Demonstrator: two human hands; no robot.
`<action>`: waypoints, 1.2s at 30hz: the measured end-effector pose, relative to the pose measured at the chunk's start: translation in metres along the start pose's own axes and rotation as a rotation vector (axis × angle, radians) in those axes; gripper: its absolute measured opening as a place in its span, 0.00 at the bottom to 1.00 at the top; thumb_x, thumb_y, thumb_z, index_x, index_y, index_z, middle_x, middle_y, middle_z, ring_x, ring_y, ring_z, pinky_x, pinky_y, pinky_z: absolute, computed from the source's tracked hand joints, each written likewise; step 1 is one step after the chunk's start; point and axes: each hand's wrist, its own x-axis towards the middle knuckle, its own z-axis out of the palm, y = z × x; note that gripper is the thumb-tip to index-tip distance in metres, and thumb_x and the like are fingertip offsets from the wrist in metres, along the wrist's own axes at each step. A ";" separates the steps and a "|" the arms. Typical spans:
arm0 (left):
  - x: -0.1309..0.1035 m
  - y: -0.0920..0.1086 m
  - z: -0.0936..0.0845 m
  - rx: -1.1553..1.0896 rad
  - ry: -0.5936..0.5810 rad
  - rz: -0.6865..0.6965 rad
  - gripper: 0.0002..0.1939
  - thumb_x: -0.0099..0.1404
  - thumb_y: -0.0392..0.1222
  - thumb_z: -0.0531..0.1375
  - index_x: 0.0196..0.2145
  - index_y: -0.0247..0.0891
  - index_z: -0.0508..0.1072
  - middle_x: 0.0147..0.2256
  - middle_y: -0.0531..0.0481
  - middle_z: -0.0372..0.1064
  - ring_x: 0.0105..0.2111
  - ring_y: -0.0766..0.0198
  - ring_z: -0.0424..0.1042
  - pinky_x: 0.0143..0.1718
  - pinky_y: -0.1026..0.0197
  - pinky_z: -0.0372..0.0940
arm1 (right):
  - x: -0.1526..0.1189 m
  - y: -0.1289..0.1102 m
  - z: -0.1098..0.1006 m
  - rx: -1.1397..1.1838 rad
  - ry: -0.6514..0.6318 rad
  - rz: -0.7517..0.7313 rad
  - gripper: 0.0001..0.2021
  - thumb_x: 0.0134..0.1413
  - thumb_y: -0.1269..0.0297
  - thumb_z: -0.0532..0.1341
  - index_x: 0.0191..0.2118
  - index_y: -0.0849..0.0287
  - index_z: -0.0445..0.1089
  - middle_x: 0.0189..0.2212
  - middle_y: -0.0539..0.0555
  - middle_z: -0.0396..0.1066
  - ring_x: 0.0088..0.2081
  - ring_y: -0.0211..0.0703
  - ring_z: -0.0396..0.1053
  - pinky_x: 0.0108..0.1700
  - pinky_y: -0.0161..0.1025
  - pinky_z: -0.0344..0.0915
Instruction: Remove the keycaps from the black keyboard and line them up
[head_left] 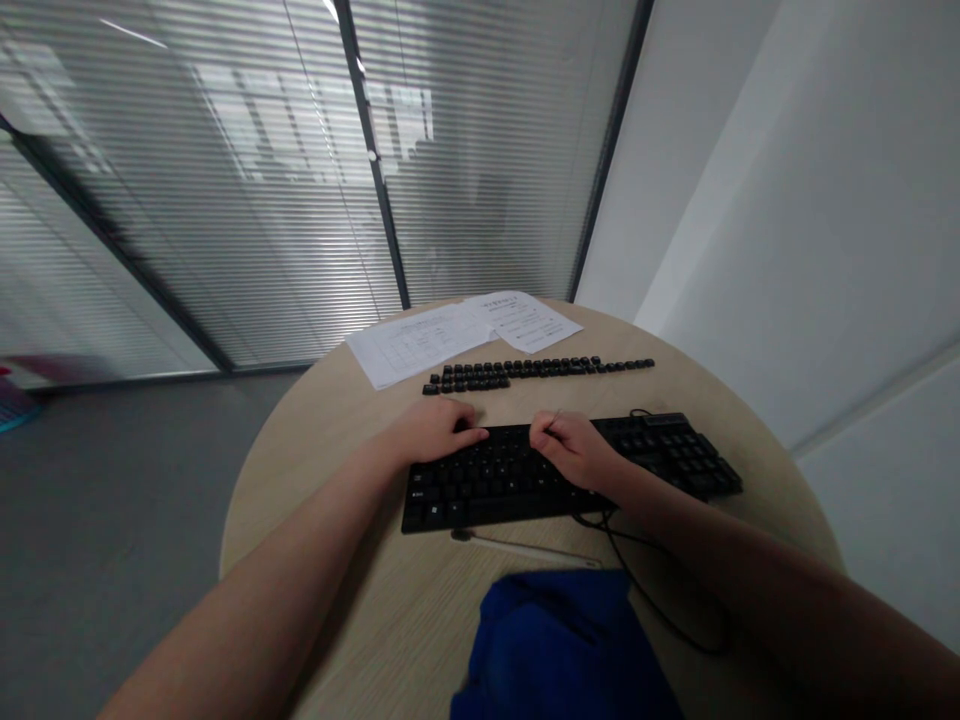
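A black keyboard (495,480) lies across the round table in front of me, its top row showing a bare strip near my hands. My left hand (435,430) grips the keyboard's far left edge, thumb on top and fingers curled at the back. Over the upper middle of the keyboard, my right hand (574,450) is closed in a pinch; whatever its fingertips hold is hidden. Behind the keyboard stand loose black keycaps (540,369), lined up in rows. A thin brush (525,548) with a dark head lies just in front of the keyboard.
Printed paper sheets (427,340) lie at the table's far side. A blue cloth (562,640) is at the near edge. The black cable (652,600) loops under my right forearm. Beyond the wooden table (300,480) are glass panels with blinds (480,200) and a white wall (847,200).
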 end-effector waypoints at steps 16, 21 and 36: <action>-0.001 0.001 -0.002 -0.022 -0.001 -0.002 0.21 0.68 0.57 0.54 0.31 0.39 0.75 0.30 0.47 0.75 0.29 0.60 0.70 0.32 0.58 0.58 | -0.008 -0.005 0.002 -0.080 0.127 0.075 0.20 0.68 0.53 0.48 0.28 0.56 0.65 0.18 0.48 0.63 0.20 0.38 0.63 0.27 0.36 0.56; -0.001 0.001 -0.001 -0.029 0.017 -0.005 0.21 0.67 0.58 0.54 0.30 0.39 0.76 0.28 0.48 0.74 0.28 0.61 0.69 0.30 0.59 0.58 | -0.009 -0.004 0.001 -0.085 0.131 0.110 0.20 0.68 0.52 0.48 0.29 0.56 0.66 0.18 0.49 0.65 0.21 0.39 0.64 0.27 0.36 0.57; 0.000 0.002 0.001 -0.010 0.013 -0.034 0.20 0.67 0.57 0.56 0.30 0.39 0.75 0.29 0.47 0.74 0.28 0.60 0.69 0.31 0.58 0.57 | -0.009 -0.003 0.003 -0.082 0.139 0.121 0.22 0.68 0.51 0.48 0.28 0.57 0.66 0.18 0.49 0.65 0.22 0.39 0.67 0.27 0.35 0.57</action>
